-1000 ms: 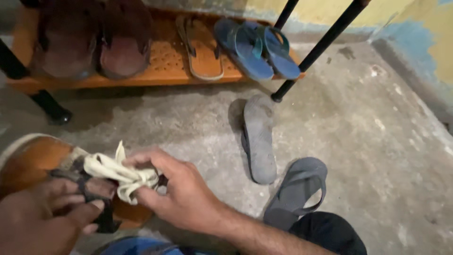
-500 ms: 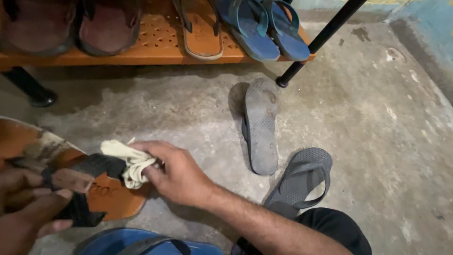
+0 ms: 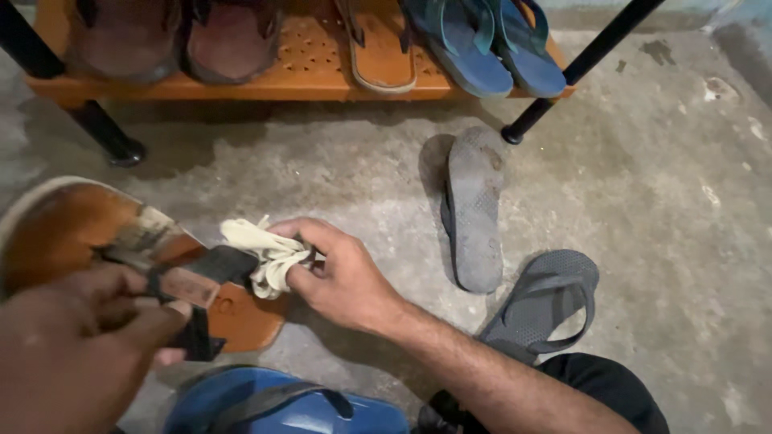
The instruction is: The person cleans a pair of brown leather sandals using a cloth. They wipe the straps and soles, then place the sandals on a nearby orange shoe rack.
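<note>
Over the concrete floor (image 3: 659, 201), the left hand (image 3: 76, 354) grips a worn brown leather sandal (image 3: 104, 241) by its strap; the right hand (image 3: 338, 273) pinches a crumpled cream cloth (image 3: 261, 253) against it, bare floor just beyond.

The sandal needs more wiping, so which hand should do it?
Probably the right hand: it grips the cloth against the sandal. The left hand is busy holding the sandal's strap.

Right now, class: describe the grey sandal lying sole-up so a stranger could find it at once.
Start at the orange shoe rack and its right black leg. On the concrete just below lies a grey sandal. Unlike the grey one beside it, its sole faces up.
</note>
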